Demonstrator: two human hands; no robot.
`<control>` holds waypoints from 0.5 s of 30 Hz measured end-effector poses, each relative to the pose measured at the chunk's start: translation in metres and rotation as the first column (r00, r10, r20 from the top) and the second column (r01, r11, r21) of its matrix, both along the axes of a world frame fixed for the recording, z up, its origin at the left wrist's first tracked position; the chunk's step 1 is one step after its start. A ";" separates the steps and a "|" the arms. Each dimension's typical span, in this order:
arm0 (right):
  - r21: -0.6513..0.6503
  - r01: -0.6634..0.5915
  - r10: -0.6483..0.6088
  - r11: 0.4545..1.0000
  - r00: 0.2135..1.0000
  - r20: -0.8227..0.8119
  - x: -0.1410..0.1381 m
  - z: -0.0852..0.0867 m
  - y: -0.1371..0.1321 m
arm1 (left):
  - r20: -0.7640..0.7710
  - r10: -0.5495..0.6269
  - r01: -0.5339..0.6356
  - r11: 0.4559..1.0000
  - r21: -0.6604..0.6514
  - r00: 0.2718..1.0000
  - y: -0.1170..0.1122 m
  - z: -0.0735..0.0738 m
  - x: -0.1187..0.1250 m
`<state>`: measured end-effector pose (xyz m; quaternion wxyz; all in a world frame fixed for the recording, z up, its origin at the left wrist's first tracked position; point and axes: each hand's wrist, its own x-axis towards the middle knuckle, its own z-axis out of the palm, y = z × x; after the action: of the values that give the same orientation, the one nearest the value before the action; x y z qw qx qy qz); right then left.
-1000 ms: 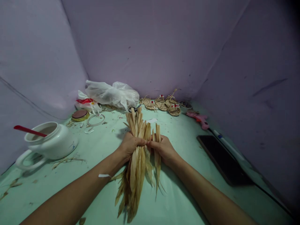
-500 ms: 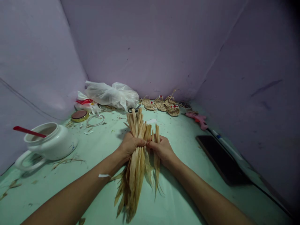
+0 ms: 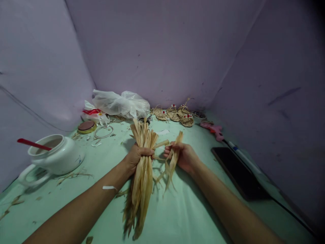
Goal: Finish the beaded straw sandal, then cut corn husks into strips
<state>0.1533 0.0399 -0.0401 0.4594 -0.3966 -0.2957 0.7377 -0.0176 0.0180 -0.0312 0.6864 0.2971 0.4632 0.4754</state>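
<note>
My left hand is closed round the middle of a thick bundle of dried corn husks. The bundle stands roughly upright, its trimmed ends fanning at the top and its ragged ends hanging down towards me. A short way to the right, my right hand pinches a few loose husk strips. One pale strip sticks out sideways from the bundle towards the right fingers; whether they touch it I cannot tell. Black-handled scissors lie behind the bundle, partly hidden by it.
A white pot with a red handle in it stands left. A plastic bag, round tin and clear ring lie at the back. Woven, beaded slipper shapes, a pink glue gun and a black phone are right.
My right hand has moved away from the bundle to the right, taking a few husk strips with it. The bundle in my left hand has shifted slightly left.
</note>
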 end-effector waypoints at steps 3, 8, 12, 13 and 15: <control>-0.004 -0.007 0.007 1.000 0.996 -0.092 0.035 0.015 0.011 | 0.012 -0.018 0.019 0.999 -0.030 1.000 0.002 -0.002 -0.005; 0.142 0.066 -0.023 0.988 0.958 -0.285 0.092 0.042 0.017 | 0.034 -0.013 0.014 0.999 -0.041 0.999 0.002 -0.003 -0.006; 0.147 0.057 -0.030 0.988 0.983 -0.182 0.076 0.043 0.008 | 0.042 0.000 0.001 1.000 -0.008 0.999 -0.001 -0.003 0.000; 0.106 0.027 -0.019 0.994 0.997 -0.077 0.061 0.039 0.004 | 0.044 -0.008 0.008 1.000 0.017 0.999 -0.002 -0.003 0.001; 0.069 -0.025 0.025 0.997 1.000 -0.001 0.027 0.028 -0.007 | 0.055 -0.050 0.045 0.995 0.086 0.997 -0.003 -0.005 0.004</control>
<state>0.1807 0.0329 -0.0124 0.4637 -0.3761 -0.3258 0.7331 -0.0135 0.0153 -0.0360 0.6972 0.3231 0.4157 0.4865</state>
